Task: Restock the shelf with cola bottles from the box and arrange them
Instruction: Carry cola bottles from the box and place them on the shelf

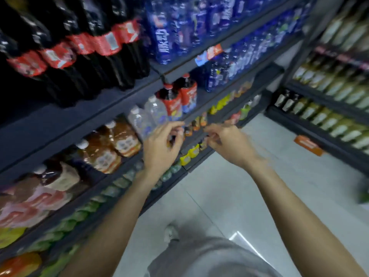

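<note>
Large cola bottles [79, 56] with red labels fill the top shelf at upper left. Two smaller cola bottles [179, 96] with red caps stand on the dark shelf [207, 108] one level down, with a bare stretch to their right. My left hand [161, 146] and my right hand [229, 144] hover in front of the shelves just below those two bottles. Both hands hold nothing, with fingers loosely curled and apart. No box is in view. The picture is blurred by motion.
Blue-labelled bottles [179, 27] fill the shelves at upper right. Clear bottles [147, 116] and brown drink bottles [111, 144] stand left of the hands. A second rack with green-labelled bottles [329, 92] faces from the right. Pale floor tiles [249, 186] run between the racks.
</note>
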